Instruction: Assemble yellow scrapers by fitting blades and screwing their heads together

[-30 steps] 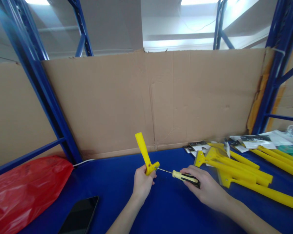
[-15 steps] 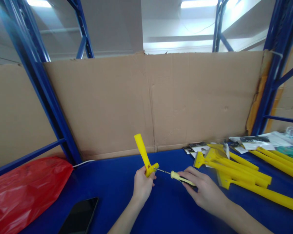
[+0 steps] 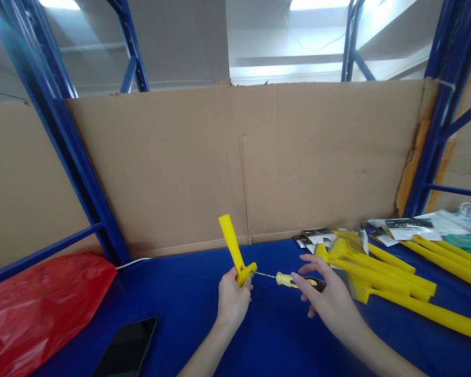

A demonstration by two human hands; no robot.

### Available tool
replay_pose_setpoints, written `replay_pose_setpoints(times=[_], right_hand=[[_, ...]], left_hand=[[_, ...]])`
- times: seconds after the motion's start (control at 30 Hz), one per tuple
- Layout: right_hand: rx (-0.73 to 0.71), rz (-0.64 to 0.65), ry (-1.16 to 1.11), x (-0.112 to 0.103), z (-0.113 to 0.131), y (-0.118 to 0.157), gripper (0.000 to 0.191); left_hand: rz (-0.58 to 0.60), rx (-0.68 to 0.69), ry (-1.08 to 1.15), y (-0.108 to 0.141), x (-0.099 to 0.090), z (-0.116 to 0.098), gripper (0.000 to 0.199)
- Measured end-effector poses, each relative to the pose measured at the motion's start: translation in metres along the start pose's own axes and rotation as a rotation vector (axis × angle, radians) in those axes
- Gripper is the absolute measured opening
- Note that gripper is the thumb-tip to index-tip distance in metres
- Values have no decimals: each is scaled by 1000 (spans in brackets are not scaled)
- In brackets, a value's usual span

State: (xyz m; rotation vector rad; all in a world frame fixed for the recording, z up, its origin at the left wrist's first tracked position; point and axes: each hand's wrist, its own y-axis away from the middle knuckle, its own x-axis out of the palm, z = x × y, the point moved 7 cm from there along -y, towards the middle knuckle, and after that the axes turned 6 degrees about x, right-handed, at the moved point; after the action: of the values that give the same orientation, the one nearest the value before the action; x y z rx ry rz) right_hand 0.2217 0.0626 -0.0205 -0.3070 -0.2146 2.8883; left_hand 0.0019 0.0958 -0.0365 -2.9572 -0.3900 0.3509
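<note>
My left hand (image 3: pixel 234 298) is closed round the head end of a yellow scraper (image 3: pixel 231 241), whose handle points up and slightly left. A screwdriver (image 3: pixel 286 279) with a cream and black handle lies nearly level, its tip at the small screw spot on the scraper's head. My right hand (image 3: pixel 326 293) is at the rear of that handle, thumb pressed along it; the other fingers are loosened and spread around it. Whether the tip sits in the screw is too small to tell.
Several more yellow scrapers (image 3: pixel 392 280) lie piled on the blue table (image 3: pixel 180 293) at the right, with black-and-white packets (image 3: pixel 410 229) behind them. A black phone (image 3: pixel 127 345) and a red plastic bag (image 3: pixel 43 303) are at the left. A cardboard wall (image 3: pixel 188 167) closes the back.
My right hand's fingers have loosened and spread from their wrapped grip on the screwdriver, and the hand has shifted slightly up. My left hand and the scraper have shifted slightly right.
</note>
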Motion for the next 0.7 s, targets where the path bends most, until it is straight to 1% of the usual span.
replay_pose_setpoints(times=[0.07,0.1,0.17,0.23,0.27,0.37,0.47,0.5,0.57,0.63,0.7], right_hand=[[-29,30,-65,-1,3,0,62],[-41,58,-93,0,4,0,63],[-50,112,-109,2,8,1,55],[-40,114,-59,2,11,2,41],[-32,98,-20,1,12,3,38],[-24,37,53,-4,12,2,43],[-66,85,20,-4,9,-1,56],[-84,112,14,-2,8,-3,55],[-122,125,50,-1,9,-4,42],[-150,91,133,-3,12,-4,33],[-170,63,201,-4,17,-1,32]], left_hand=[[-17,-16,-11,1,-1,0,16],[-22,-21,-21,0,-1,0,16],[-19,-24,-42,0,-2,1,15],[-4,-19,-60,0,-1,1,14],[4,-17,-68,1,0,1,14],[13,-15,-77,2,0,1,15],[-4,-28,-59,3,-1,1,15],[-9,-33,-48,3,-1,1,14],[-15,-44,-35,3,-2,1,14],[-17,-56,-37,3,-2,1,15],[-30,-61,-37,3,-4,1,15]])
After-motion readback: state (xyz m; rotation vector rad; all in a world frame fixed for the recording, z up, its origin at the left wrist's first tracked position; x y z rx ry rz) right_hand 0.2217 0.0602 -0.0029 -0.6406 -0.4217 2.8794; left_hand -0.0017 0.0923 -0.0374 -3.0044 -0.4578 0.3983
